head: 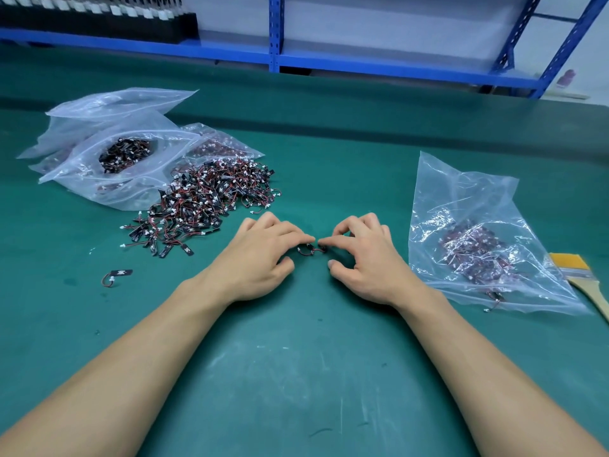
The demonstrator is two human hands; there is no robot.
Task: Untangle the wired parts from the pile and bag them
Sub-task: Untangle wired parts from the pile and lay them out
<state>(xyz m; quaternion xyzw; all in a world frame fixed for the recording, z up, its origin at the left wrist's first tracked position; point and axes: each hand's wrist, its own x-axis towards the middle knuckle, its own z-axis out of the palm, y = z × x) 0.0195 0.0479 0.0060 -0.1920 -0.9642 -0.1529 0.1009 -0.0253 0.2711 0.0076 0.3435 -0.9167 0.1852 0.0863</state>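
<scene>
A pile of small black parts with red-black wires and white plugs [204,202] lies on the green mat, left of centre. My left hand [263,255] and my right hand [362,258] meet in the middle of the mat, fingers curled over a small tangle of wired parts [311,251] between their fingertips. Each hand pinches one end of it. To the right lies a clear plastic bag [461,199] with wired parts inside. One loose wired part [117,275] lies alone at the left.
Several clear zip bags [108,133], some holding more parts, lie behind the pile at the left. A wooden-handled brush [580,275] rests at the right edge beside the bag. Blue metal shelving [275,34] stands behind the table.
</scene>
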